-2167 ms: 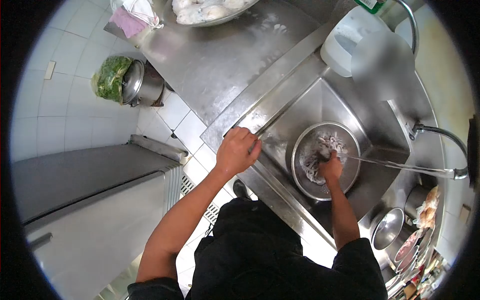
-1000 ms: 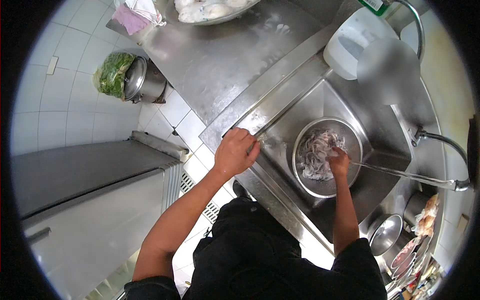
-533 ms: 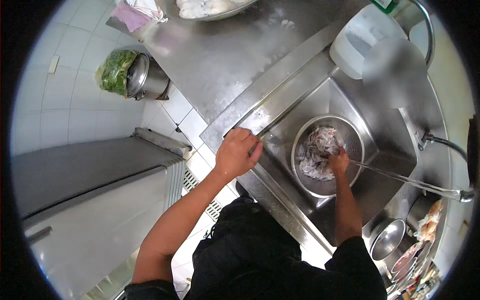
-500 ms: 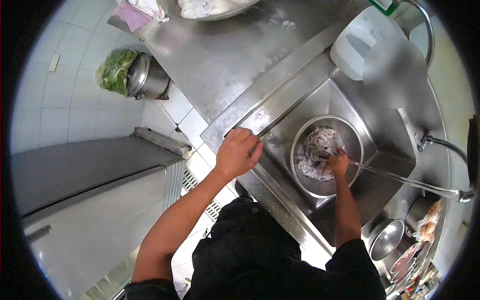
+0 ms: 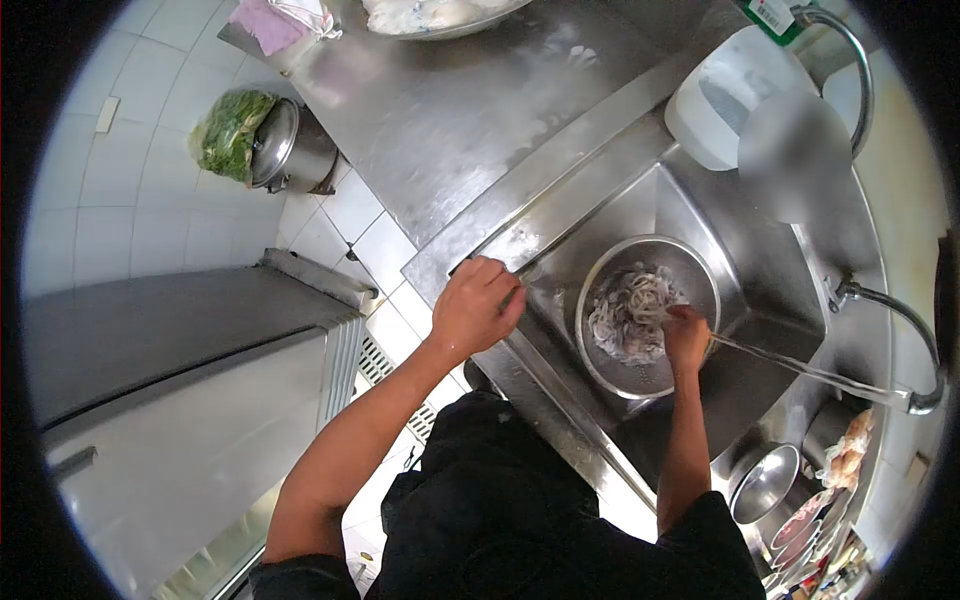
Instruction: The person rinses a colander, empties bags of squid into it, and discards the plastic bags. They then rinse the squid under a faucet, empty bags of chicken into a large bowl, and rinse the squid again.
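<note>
A round metal bowl (image 5: pixel 648 392) stands in the steel sink (image 5: pixel 770 345) with a heap of pale, greyish-pink strips (image 5: pixel 632 318) that look like cut squid or tripe. At the heap's right side is my right hand (image 5: pixel 686 338), its fingers curled together at the strips. What lies between those fingers is mostly hidden. A stream of water (image 5: pixel 790 363) from the bent tap (image 5: pixel 925 400) reaches this hand. My left hand (image 5: pixel 480 308) is closed at the sink's front left edge, and its fingers hide whatever they grip.
A white plastic jug (image 5: pixel 715 105) stands behind the sink. Metal bowls (image 5: pixel 765 482) sit at its right. On the steel counter (image 5: pixel 430 110) is a large bowl of pale food (image 5: pixel 440 15). Bagged greens (image 5: pixel 232 135) lie by a lidded pot (image 5: pixel 300 150) at left.
My right hand has drawn slightly back from the strips, and the heap's shape has shifted. My left hand stays at the edge. The view has moved a little.
</note>
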{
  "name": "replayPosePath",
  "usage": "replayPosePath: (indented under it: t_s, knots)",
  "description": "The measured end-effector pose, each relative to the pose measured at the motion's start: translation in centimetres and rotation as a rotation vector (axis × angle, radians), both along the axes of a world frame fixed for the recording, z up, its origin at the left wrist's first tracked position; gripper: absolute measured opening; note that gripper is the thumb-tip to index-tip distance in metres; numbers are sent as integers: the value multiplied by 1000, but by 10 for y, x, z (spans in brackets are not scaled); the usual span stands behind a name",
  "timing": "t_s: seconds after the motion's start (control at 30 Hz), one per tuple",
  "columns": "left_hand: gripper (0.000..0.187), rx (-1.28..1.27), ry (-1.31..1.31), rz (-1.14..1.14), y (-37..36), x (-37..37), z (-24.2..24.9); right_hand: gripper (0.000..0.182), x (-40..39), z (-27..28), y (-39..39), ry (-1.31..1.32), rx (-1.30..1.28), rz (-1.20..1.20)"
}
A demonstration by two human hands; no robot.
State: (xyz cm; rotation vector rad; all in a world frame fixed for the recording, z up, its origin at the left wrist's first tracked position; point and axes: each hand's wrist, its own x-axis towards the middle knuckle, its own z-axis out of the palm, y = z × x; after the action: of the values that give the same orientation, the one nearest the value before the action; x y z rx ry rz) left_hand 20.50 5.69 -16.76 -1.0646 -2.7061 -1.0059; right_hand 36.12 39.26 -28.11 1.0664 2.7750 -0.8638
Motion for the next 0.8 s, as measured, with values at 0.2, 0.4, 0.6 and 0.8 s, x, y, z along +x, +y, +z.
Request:
replayPosePath:
  t_s: [0.2,0.4,0.6,0.8]
  knots:
    - [10,-3,-13,-9,2,-2,3,80,-44,-71,-21,-376,270,213]
    - [9,-50,-17,-12,1,-1,1,74,-45,-111,18,-441,123,120]
    - [8,-10,1,3,1,2,-3,40,-8,-101,60,-179,56,42]
    - [10,-20,-10,-8,-1,2,-1,55,6,-16,-3,-110,157,97]
